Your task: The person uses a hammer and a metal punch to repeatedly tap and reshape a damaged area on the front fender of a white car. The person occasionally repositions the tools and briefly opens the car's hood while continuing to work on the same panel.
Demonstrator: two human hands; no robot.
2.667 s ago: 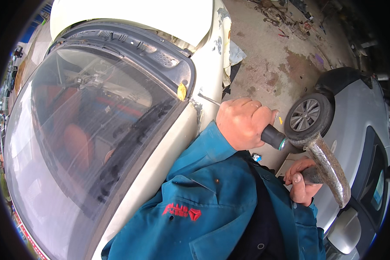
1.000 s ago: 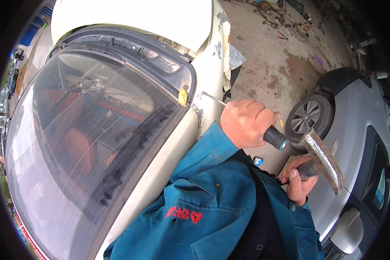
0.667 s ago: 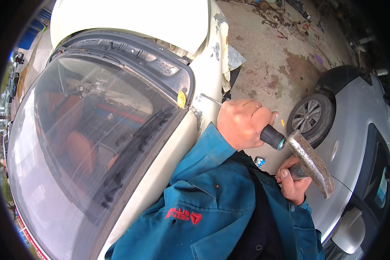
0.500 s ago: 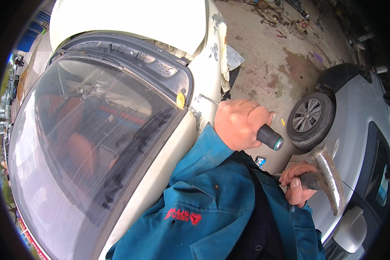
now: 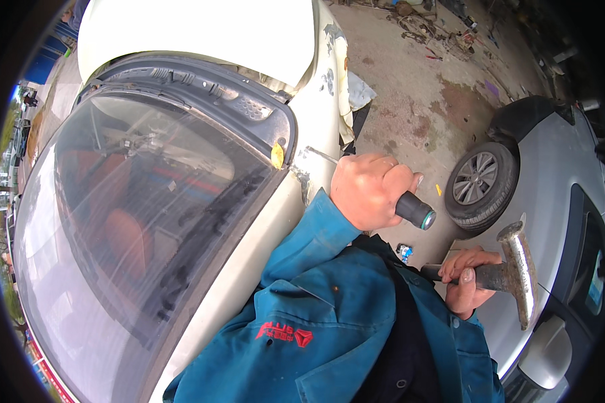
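Note:
My left hand [image 5: 372,191] is closed around the black handle of a screwdriver [image 5: 417,211], which has a teal ring near its butt end. Its thin metal shaft comes out of the fist toward the white car body [image 5: 316,176], and the tip appears to meet a scraped patch beside the windshield's corner. Lower and to the right, my right hand [image 5: 467,282] grips the dark handle of a hammer [image 5: 519,275]. The worn metal hammer head stands apart from the screwdriver's butt, to its lower right.
A windshield [image 5: 141,221] fills the left, with a yellow leaf [image 5: 277,155] at its corner and a raised white hood [image 5: 195,27] beyond. On the right stands a silver car [image 5: 558,174] with its wheel [image 5: 482,183]. Scattered parts [image 5: 423,30] lie on the concrete floor [image 5: 396,87].
The hammer head has moved right, away from the screwdriver, and turned more upright; more of its handle shows. My left hand and the screwdriver stay nearly in place.

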